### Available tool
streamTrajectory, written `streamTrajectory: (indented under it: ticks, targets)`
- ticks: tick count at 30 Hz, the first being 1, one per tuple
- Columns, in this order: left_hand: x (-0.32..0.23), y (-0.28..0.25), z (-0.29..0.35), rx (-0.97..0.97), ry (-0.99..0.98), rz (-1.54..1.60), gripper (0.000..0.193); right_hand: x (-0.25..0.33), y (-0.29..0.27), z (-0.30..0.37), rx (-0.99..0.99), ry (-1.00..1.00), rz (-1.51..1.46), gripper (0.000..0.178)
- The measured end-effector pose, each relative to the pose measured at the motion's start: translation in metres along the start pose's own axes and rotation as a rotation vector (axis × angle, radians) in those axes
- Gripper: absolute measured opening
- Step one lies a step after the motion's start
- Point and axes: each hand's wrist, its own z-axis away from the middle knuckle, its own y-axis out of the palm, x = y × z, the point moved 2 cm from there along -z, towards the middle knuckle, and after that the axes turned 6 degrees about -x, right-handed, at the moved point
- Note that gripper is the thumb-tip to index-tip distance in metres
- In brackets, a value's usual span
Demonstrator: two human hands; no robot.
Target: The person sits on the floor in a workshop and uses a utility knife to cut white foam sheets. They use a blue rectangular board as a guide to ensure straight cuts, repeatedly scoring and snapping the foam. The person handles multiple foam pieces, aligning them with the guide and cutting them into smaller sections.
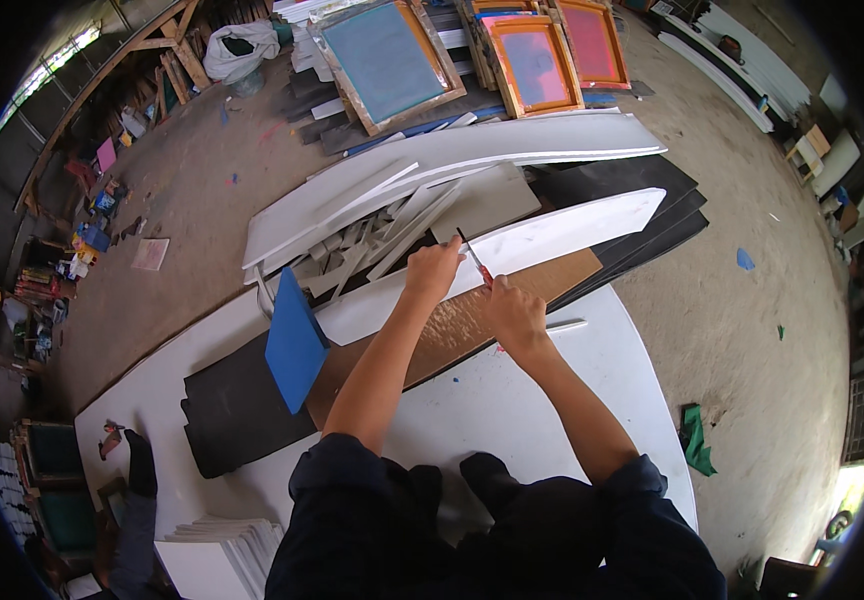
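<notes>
My right hand (519, 312) is closed around a red-handled cutter knife (486, 274), its thin blade angled up and left across a long white board strip (562, 232). Beside the blade's upper end, my left hand (435, 268) has its fingers drawn together over the strip; what they pinch is hidden. The strip lies slantwise over a brown board (562, 275). Beneath that are black sheets (237, 405). A blue panel (295, 340) stands tilted at the strip's left end.
White offcuts (407, 225) lie heaped beyond the strip, near long white boards (542, 137). Farther off lean framed screens (392, 65). A large white sheet (612, 370) lies underneath, with a white stack (217, 560) at lower left. Another person's leg (137, 520) shows at left. Green scrap (696, 440) lies right.
</notes>
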Motion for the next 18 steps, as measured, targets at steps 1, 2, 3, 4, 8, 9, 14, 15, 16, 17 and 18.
streamTrajectory:
  ticks: [1,2,3,4,8,9,14,15,16,17,18]
  targets:
    - [0.000,0.000,0.001,-0.005,0.010,-0.001,0.023,0.000,0.000,0.002,-0.013,0.003,0.025,0.024]
    - [0.000,0.000,0.001,-0.015,0.019,-0.029,0.024,0.000,0.000,0.005,-0.032,-0.016,0.016,0.024]
    - [0.000,0.000,0.001,-0.024,0.028,-0.058,0.026,-0.001,-0.002,0.009,-0.050,-0.035,0.008,0.024]
    - [0.000,0.001,0.002,-0.034,0.038,-0.085,0.027,0.000,-0.004,0.013,-0.069,-0.052,0.001,0.023]
    - [0.000,0.000,0.003,-0.031,0.047,-0.068,0.025,0.003,-0.012,0.025,-0.033,0.027,-0.059,0.020]
    - [-0.002,0.000,0.003,-0.025,0.054,-0.078,0.025,0.001,-0.010,0.025,-0.004,0.046,-0.086,0.022]
    - [0.000,-0.001,0.011,-0.064,0.134,-0.038,0.024,0.001,-0.012,0.020,0.121,-0.020,-0.135,0.019]
    - [0.000,-0.001,0.011,-0.046,0.122,-0.013,0.023,0.001,-0.010,0.017,0.084,-0.049,-0.107,0.017]
    - [0.000,-0.001,0.012,-0.022,0.116,0.007,0.023,0.001,-0.007,0.015,0.048,-0.073,-0.087,0.015]
    - [-0.001,-0.001,0.014,-0.032,0.150,0.001,0.022,0.001,-0.003,0.011,0.072,-0.053,-0.062,0.016]
    - [-0.003,0.000,0.015,-0.024,0.157,-0.004,0.022,0.002,0.002,0.006,0.098,-0.033,-0.038,0.017]
